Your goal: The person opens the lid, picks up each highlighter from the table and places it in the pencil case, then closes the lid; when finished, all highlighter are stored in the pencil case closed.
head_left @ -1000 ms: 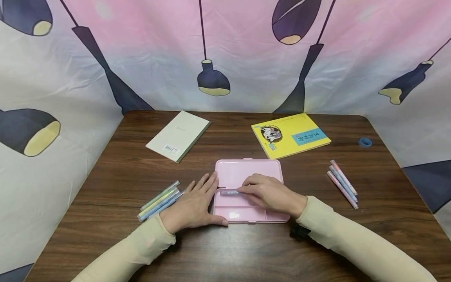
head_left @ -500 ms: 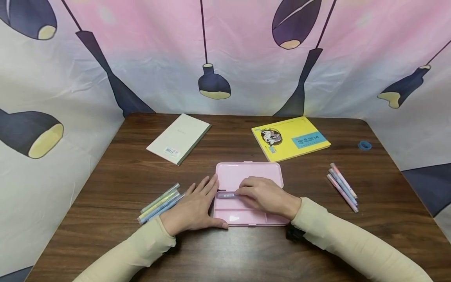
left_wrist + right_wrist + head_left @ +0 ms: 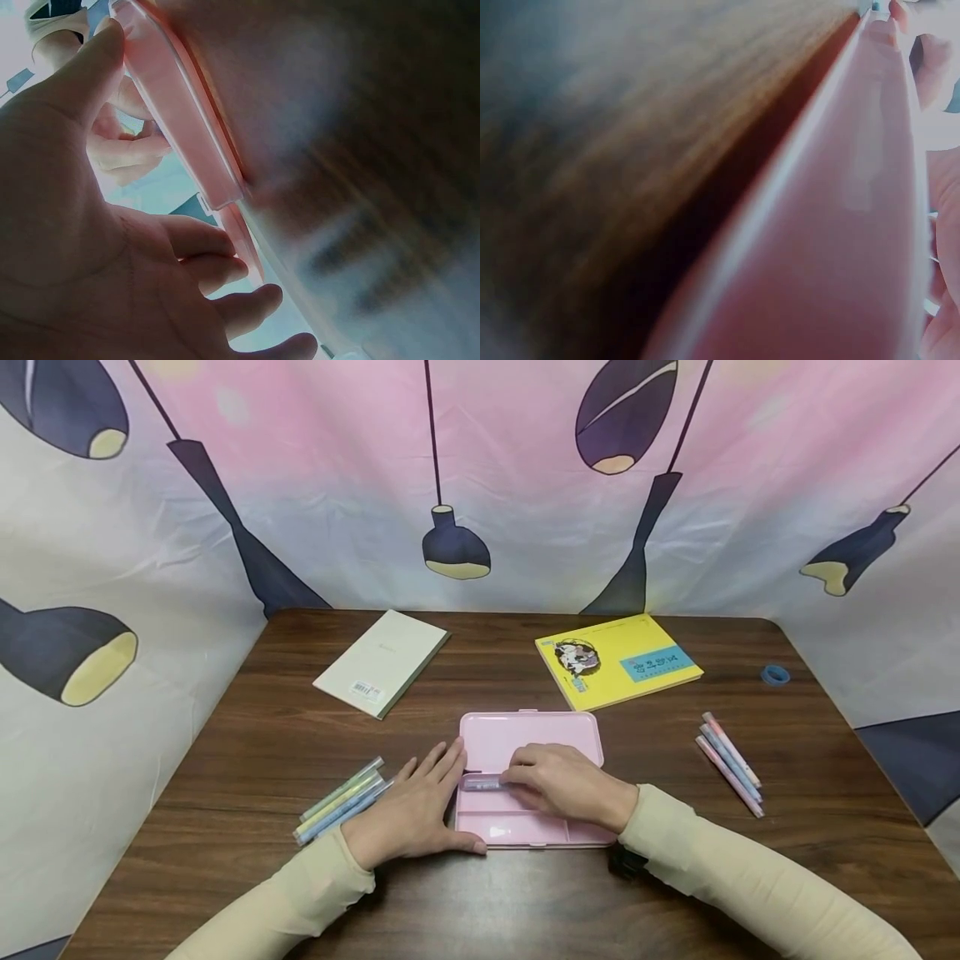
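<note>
A pink pencil case [image 3: 480, 735] lies unfolded on the table, its lid laid back behind the compartment tray. My right hand [image 3: 566, 783] reaches over the tray and pinches a grey-blue pen [image 3: 481, 784] lying lengthwise in the long rear compartment. The pen's left end is close to the compartment's left wall; its right part is hidden under the fingers. My left hand [image 3: 416, 810] braces the case's left side with fingers spread and fairly straight, thumb at the front corner. In the left wrist view, that thumb [image 3: 101, 64] lies along the case's pink wall [image 3: 176, 120].
Several green, yellow and blue pens [image 3: 337, 803] lie beside the left hand. Another group of pink and blue pens [image 3: 729, 764] lies at right, with a blue tape ring [image 3: 775, 675] behind. A pale notebook [image 3: 382, 660] and a yellow book [image 3: 618, 660] lie at the back.
My right hand has shifted slightly left with the pen, bringing it closer to the compartment's left wall. The left hand stays at the case's side. The head view has tilted a little upward.
</note>
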